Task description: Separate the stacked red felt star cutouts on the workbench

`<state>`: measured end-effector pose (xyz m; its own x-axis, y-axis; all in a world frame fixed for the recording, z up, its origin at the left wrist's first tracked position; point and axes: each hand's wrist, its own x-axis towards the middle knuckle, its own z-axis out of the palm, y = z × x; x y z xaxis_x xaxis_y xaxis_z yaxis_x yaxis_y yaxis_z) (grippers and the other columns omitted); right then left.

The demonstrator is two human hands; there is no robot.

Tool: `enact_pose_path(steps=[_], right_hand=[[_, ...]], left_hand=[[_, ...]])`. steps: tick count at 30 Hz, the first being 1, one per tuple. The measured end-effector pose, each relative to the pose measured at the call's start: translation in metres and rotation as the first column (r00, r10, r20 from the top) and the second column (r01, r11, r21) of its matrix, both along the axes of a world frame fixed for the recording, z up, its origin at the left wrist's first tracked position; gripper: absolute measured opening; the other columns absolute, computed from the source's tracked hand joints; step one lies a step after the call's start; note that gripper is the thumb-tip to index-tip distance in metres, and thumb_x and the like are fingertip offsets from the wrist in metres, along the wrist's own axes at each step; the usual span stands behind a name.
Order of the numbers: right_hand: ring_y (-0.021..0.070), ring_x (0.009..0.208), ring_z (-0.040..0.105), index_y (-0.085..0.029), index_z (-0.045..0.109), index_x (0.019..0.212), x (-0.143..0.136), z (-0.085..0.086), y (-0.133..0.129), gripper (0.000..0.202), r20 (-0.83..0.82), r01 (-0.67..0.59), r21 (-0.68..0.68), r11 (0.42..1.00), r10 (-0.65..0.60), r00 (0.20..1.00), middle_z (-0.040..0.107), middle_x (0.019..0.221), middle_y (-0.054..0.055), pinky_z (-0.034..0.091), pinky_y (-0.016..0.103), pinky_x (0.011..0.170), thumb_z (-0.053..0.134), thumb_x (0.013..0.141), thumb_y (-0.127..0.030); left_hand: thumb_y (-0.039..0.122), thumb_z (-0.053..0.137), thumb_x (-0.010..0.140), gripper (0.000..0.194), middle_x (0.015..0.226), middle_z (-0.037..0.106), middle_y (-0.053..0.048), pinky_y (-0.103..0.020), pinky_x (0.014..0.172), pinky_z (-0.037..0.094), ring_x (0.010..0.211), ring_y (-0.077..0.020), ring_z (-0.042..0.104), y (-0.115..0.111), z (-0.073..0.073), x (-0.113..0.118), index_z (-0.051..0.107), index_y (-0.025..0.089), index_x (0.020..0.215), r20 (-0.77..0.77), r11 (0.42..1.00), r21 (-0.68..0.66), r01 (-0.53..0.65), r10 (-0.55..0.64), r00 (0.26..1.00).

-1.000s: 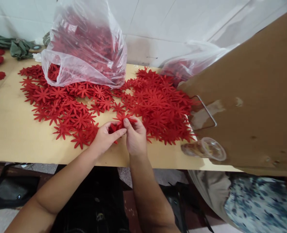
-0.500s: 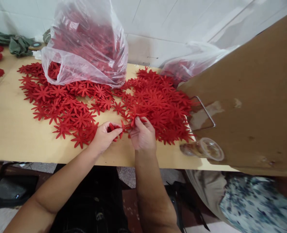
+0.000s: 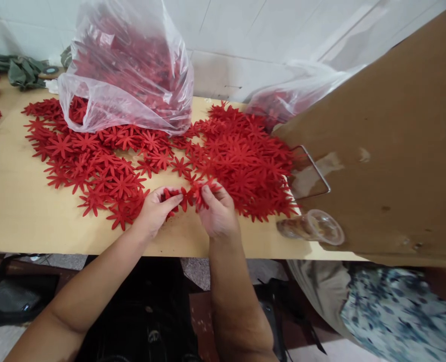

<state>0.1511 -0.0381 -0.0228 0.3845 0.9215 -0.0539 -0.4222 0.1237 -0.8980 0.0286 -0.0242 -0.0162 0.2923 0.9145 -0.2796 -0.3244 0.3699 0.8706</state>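
Note:
Over the front part of the table, my left hand (image 3: 157, 208) is closed on red petal pieces (image 3: 172, 195), thumb pressed against the fingers. My right hand (image 3: 218, 208) pinches a red flower-shaped cutout (image 3: 200, 193) between thumb and fingers, close to the left. Between the two hands a bit of red petal (image 3: 185, 199) shows; which hand has it I cannot tell. Behind and right of the right hand is a dense pile of red flower cutouts (image 3: 241, 161). To the left spreads a looser pile of the same cutouts (image 3: 94, 161).
A clear plastic bag (image 3: 128, 75) full of red pieces stands at the back, with another bag (image 3: 283, 98) behind the right pile. A cardboard box (image 3: 388, 141) walls off the right side. Beside it lies a clear plastic cup (image 3: 309, 227). Someone's patterned clothing (image 3: 399, 306) shows lower right.
My right hand has come slightly lower, and the red petals in it now sit closer to my left hand. The whole view has shifted a little.

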Motion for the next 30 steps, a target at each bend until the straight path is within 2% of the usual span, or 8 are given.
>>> enact_pose_path(steps=[7,13,18,20,23,27,28,30], right_hand=[[0.0095,0.062,0.059,-0.022,0.057,0.070,-0.001,-0.007,-0.005,0.028,0.071,-0.139,-0.059,0.988,0.143,0.987,0.063,0.070,-0.004,0.050,0.025,0.061,0.074,0.052,-0.034],[0.0065,0.059,0.055,-0.019,0.057,0.070,0.000,-0.004,-0.004,0.021,0.240,-0.050,-0.034,0.998,0.056,0.969,0.061,0.067,-0.004,0.048,0.021,0.061,0.071,0.058,-0.030],[0.0080,0.060,0.054,-0.019,0.053,0.070,0.023,0.002,0.008,0.024,0.382,0.128,0.028,0.991,-0.129,0.915,0.058,0.068,-0.003,0.047,0.024,0.063,0.068,0.058,-0.032],[0.0095,0.062,0.054,-0.019,0.053,0.074,0.046,0.006,0.018,0.024,0.502,0.249,0.075,0.966,-0.252,0.827,0.057,0.070,-0.002,0.047,0.028,0.065,0.067,0.059,-0.033],[0.0154,0.075,0.055,-0.017,0.054,0.085,0.085,0.014,0.032,0.031,0.701,0.422,0.170,0.890,-0.411,0.583,0.058,0.082,0.004,0.044,0.037,0.076,0.066,0.059,-0.029],[0.0277,0.105,0.045,-0.016,0.055,0.099,0.109,0.025,0.031,0.047,0.919,0.505,0.233,0.831,-0.358,0.165,0.052,0.109,0.014,0.030,0.050,0.092,0.069,0.056,-0.026],[0.0288,0.108,0.043,-0.016,0.056,0.100,0.106,0.027,0.026,0.046,0.938,0.488,0.247,0.838,-0.333,0.098,0.051,0.111,0.014,0.029,0.051,0.093,0.068,0.057,-0.027],[0.0269,0.103,0.047,-0.017,0.057,0.099,0.089,0.029,0.010,0.037,0.956,0.388,0.219,0.895,-0.276,0.097,0.054,0.106,0.012,0.033,0.049,0.089,0.062,0.065,-0.029]], left_hand=[[0.028,0.068,0.057,0.022,0.059,0.053,0.005,-0.018,0.054,0.037,0.054,-0.0039,0.047,0.001,-0.002,0.003,0.055,0.014,0.067,0.054,0.997,0.063,-0.037,0.033,0.998],[0.030,0.067,0.060,0.024,0.063,0.056,0.004,-0.018,0.052,0.035,0.053,-0.0036,0.046,-0.001,-0.002,0.002,0.056,0.014,0.075,-0.007,0.997,0.079,-0.026,0.027,1.000],[0.029,0.059,0.069,0.017,0.064,0.060,0.000,-0.018,0.053,0.037,0.056,-0.0057,0.050,-0.003,0.006,-0.003,0.058,0.014,0.078,-0.027,0.999,0.037,0.035,-0.034,0.999],[0.026,0.055,0.071,0.015,0.065,0.061,-0.001,-0.019,0.056,0.038,0.061,-0.0069,0.054,-0.003,0.008,-0.004,0.059,0.014,0.079,-0.001,0.999,-0.001,0.050,-0.050,0.999],[0.025,0.054,0.072,0.015,0.070,0.063,-0.002,-0.019,0.060,0.040,0.066,-0.0079,0.056,-0.003,0.007,-0.004,0.060,0.015,0.080,0.046,0.998,-0.032,0.054,-0.053,0.998],[0.024,0.056,0.070,0.016,0.075,0.064,-0.001,-0.020,0.061,0.040,0.068,-0.0079,0.056,-0.001,0.003,-0.003,0.060,0.016,0.083,0.053,0.998,-0.054,0.013,-0.010,0.999],[0.022,0.055,0.071,0.016,0.075,0.064,-0.001,-0.020,0.060,0.040,0.067,-0.0079,0.056,-0.001,0.002,-0.002,0.060,0.016,0.084,0.044,0.998,-0.061,0.004,-0.001,0.999],[0.020,0.053,0.072,0.015,0.073,0.064,-0.002,-0.020,0.059,0.040,0.064,-0.0077,0.056,0.001,0.000,-0.002,0.059,0.015,0.085,0.028,0.998,-0.065,-0.016,0.018,0.999]])
